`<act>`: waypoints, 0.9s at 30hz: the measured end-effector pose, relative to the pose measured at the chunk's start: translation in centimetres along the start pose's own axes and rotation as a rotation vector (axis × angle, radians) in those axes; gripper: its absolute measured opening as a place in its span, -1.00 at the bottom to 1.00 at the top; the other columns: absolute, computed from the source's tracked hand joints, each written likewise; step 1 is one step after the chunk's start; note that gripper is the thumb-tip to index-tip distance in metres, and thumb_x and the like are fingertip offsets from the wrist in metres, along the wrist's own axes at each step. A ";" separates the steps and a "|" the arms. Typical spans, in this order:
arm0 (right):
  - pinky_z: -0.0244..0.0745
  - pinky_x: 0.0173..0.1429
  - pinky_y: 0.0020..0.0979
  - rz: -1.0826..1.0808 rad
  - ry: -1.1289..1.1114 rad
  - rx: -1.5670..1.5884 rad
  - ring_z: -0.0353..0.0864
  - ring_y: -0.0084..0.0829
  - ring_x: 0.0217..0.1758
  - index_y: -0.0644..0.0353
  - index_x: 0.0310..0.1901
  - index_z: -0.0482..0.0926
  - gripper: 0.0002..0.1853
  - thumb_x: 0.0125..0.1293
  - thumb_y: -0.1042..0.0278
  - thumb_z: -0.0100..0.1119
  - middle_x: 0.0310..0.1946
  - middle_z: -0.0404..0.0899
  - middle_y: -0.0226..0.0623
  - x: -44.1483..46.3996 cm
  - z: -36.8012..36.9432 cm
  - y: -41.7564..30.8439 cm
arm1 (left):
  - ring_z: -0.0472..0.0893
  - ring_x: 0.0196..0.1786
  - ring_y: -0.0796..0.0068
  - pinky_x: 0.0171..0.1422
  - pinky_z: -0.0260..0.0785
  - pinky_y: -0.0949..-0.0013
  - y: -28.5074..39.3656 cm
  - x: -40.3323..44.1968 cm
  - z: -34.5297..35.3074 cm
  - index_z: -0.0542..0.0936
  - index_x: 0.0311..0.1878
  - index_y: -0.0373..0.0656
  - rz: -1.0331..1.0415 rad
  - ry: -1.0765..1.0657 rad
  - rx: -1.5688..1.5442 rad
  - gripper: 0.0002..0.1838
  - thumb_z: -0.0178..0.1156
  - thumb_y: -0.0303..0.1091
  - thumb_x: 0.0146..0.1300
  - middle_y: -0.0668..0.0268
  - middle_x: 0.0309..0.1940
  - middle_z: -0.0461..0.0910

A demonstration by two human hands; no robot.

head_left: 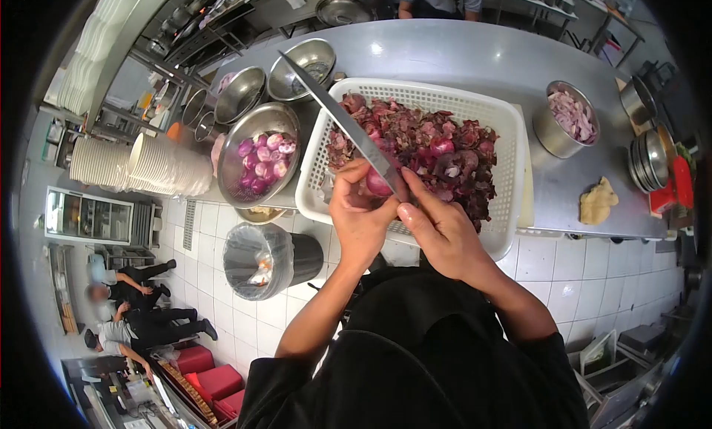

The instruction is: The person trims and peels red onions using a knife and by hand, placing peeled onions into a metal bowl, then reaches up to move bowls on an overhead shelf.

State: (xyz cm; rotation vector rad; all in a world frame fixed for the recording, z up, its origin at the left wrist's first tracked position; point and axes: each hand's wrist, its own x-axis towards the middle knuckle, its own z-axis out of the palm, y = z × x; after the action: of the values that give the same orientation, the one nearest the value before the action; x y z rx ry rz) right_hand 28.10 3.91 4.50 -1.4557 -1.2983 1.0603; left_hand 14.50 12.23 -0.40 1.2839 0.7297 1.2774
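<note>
Red onion [377,183] against kitchen knife [343,123], above white perforated basket [512,169].
Left hand [361,212]: pinching the onion, fingers curled. Right hand [447,237]: gripping the knife at its heel end. Onion skins [415,129] heaped in basket below.

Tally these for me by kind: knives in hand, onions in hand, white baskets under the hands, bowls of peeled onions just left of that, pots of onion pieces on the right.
Knife: 1
Onion in hand: 1
White basket: 1
Bowl of peeled onions: 1
Pot of onion pieces: 1
Total: 5
</note>
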 end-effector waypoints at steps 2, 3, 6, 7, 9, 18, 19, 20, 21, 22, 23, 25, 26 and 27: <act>0.51 0.06 -0.28 -0.030 0.051 -0.016 0.72 -0.09 -0.06 0.35 0.41 0.31 -0.38 0.49 0.07 0.03 -0.22 0.67 0.10 0.2 0.3 0.4 | 0.59 0.13 0.35 0.10 0.60 0.36 -0.6 0.2 -0.2 0.40 0.10 -0.28 0.056 -0.014 0.019 -0.40 0.36 -0.84 -0.02 0.14 0.19 0.40; 0.50 0.08 -0.28 0.001 0.037 0.010 0.71 -0.08 -0.03 0.32 0.41 0.33 -0.39 0.49 0.06 0.04 -0.20 0.67 0.11 0.2 0.3 0.4 | 0.59 0.13 0.34 0.12 0.60 0.34 -0.7 0.2 -0.4 0.40 0.10 -0.28 0.082 -0.020 0.029 -0.40 0.36 -0.84 -0.03 0.13 0.19 0.39; 0.49 -0.11 -0.36 0.112 -0.057 0.130 0.67 -0.24 -0.25 0.17 0.41 0.39 -0.44 0.51 0.05 0.01 -0.37 0.63 -0.06 0.4 -0.9 0.0 | 0.60 0.11 0.32 0.16 0.58 0.30 -0.3 0.3 -0.8 0.41 0.11 -0.30 0.058 -0.033 0.052 -0.40 0.36 -0.84 -0.03 0.12 0.21 0.39; 0.49 -0.22 -0.40 0.154 -0.095 0.173 0.65 -0.33 -0.38 0.12 0.41 0.41 -0.46 0.52 0.04 -0.01 -0.46 0.61 -0.15 0.5 -1.5 -0.2 | 0.61 0.10 0.33 0.16 0.58 0.30 0.0 0.2 -0.9 0.41 0.11 -0.30 0.004 -0.037 0.027 -0.40 0.36 -0.84 -0.02 0.12 0.20 0.41; 0.40 -0.43 -0.48 0.258 -0.216 0.370 0.50 -0.52 -0.59 0.08 0.42 0.41 -0.47 0.54 0.04 -0.05 -0.62 0.48 -0.35 0.7 -2.4 -0.6 | 0.62 0.09 0.35 0.15 0.57 0.32 0.7 0.2 -1.3 0.42 0.12 -0.31 -0.101 -0.049 -0.023 -0.41 0.36 -0.83 -0.01 0.12 0.18 0.44; 0.28 -0.61 -0.50 0.285 -0.193 0.368 0.31 -0.63 -0.71 0.15 0.30 0.47 -0.48 0.57 -0.06 -0.12 -0.66 0.34 -0.45 1.3 -1.3 -0.4 | 0.59 0.13 0.41 0.18 0.51 0.37 -1.2 -0.1 -2.8 0.45 0.12 -0.28 -0.100 -0.004 -0.089 -0.42 0.32 -0.84 -0.01 0.15 0.10 0.55; 0.28 -0.62 -0.50 0.273 -0.196 0.364 0.32 -0.62 -0.72 0.20 0.24 0.50 -0.47 0.58 -0.08 -0.14 -0.66 0.35 -0.43 1.4 -1.2 -0.2 | 0.59 0.14 0.41 0.19 0.50 0.36 -1.3 -0.1 -2.8 0.45 0.12 -0.27 -0.095 -0.001 -0.100 -0.42 0.32 -0.85 -0.01 0.15 0.10 0.55; 0.28 -0.61 -0.51 0.266 -0.208 0.357 0.31 -0.63 -0.71 0.14 0.39 0.41 -0.43 0.58 -0.09 -0.16 -0.66 0.33 -0.45 1.5 -1.2 -0.1 | 0.59 0.14 0.40 0.21 0.49 0.36 -1.1 -0.2 -2.8 0.44 0.12 -0.27 -0.116 0.001 -0.107 -0.40 0.31 -0.86 -0.03 0.15 0.12 0.54; 0.28 -0.61 -0.51 0.265 -0.204 0.354 0.31 -0.63 -0.71 0.14 0.39 0.40 -0.44 0.58 -0.08 -0.16 -0.66 0.33 -0.46 1.4 -1.2 0.0 | 0.59 0.14 0.39 0.21 0.49 0.36 -1.1 -0.3 -2.8 0.44 0.12 -0.27 -0.118 0.002 -0.107 -0.40 0.31 -0.86 -0.03 0.15 0.12 0.54; 0.28 -0.62 -0.51 0.264 -0.202 0.351 0.31 -0.64 -0.71 0.14 0.40 0.40 -0.44 0.58 -0.08 -0.15 -0.66 0.33 -0.46 1.4 -1.2 0.1 | 0.60 0.14 0.39 0.21 0.49 0.37 -1.1 -0.3 -2.7 0.44 0.12 -0.27 -0.120 0.005 -0.108 -0.40 0.31 -0.86 -0.03 0.15 0.11 0.54; 0.28 -0.62 -0.52 0.259 -0.201 0.347 0.31 -0.64 -0.71 0.14 0.40 0.40 -0.44 0.58 -0.07 -0.15 -0.66 0.33 -0.46 1.5 -1.1 0.2 | 0.60 0.14 0.39 0.21 0.49 0.37 -1.1 -0.3 -2.7 0.44 0.13 -0.27 -0.117 0.008 -0.108 -0.40 0.31 -0.86 -0.03 0.16 0.11 0.55; 0.28 -0.61 -0.50 0.283 -0.176 0.360 0.32 -0.64 -0.70 0.10 0.33 0.47 -0.49 0.56 -0.05 -0.11 -0.65 0.35 -0.45 1.6 -1.0 0.4 | 0.60 0.13 0.38 0.21 0.49 0.36 -1.2 -0.4 -2.6 0.44 0.13 -0.26 -0.134 0.029 -0.117 -0.39 0.30 -0.85 -0.03 0.15 0.11 0.55; 0.28 -0.60 -0.49 0.294 -0.165 0.367 0.33 -0.64 -0.70 0.08 0.30 0.51 -0.51 0.55 -0.04 -0.09 -0.65 0.36 -0.45 1.5 -0.9 0.4 | 0.60 0.13 0.38 0.21 0.49 0.36 -1.2 -0.5 -2.6 0.44 0.13 -0.26 -0.142 0.040 -0.121 -0.39 0.30 -0.85 -0.03 0.15 0.10 0.55; 0.28 -0.61 -0.50 0.294 -0.168 0.369 0.32 -0.64 -0.70 0.12 0.32 0.48 -0.49 0.56 -0.04 -0.10 -0.65 0.34 -0.46 1.6 -0.8 0.5 | 0.61 0.12 0.39 0.21 0.49 0.36 -1.3 -0.6 -2.5 0.44 0.14 -0.26 -0.143 0.058 -0.134 -0.39 0.29 -0.85 -0.02 0.14 0.10 0.55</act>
State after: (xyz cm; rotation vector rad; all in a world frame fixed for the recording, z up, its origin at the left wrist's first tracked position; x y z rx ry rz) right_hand 29.14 5.39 4.15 -1.3166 -0.9492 1.5542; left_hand 12.35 12.62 -2.29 1.0718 0.7504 1.2303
